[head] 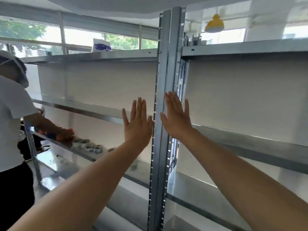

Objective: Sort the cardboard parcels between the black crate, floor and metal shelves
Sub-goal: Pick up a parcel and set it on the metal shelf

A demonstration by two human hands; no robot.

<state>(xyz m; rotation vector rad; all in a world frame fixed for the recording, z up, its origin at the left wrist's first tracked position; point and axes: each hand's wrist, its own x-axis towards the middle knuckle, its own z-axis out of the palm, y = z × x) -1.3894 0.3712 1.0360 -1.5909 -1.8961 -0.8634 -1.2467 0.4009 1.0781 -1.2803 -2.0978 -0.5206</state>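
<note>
my left hand [137, 122] and right hand [177, 120] are up flat, fingers [139, 105] straight, close together, holding nothing, before two sets of shelves [93, 112] meeting at one post [165, 64]. one person [11, 114] stands left.

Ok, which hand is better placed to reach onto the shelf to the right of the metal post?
Right, probably. Your right hand is open, over the post and nearest that shelf; the left hand is open too, but it would have to cross the post.

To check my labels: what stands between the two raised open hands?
In the head view, the grey slotted metal shelf upright stands between the left hand and the right hand.
</note>
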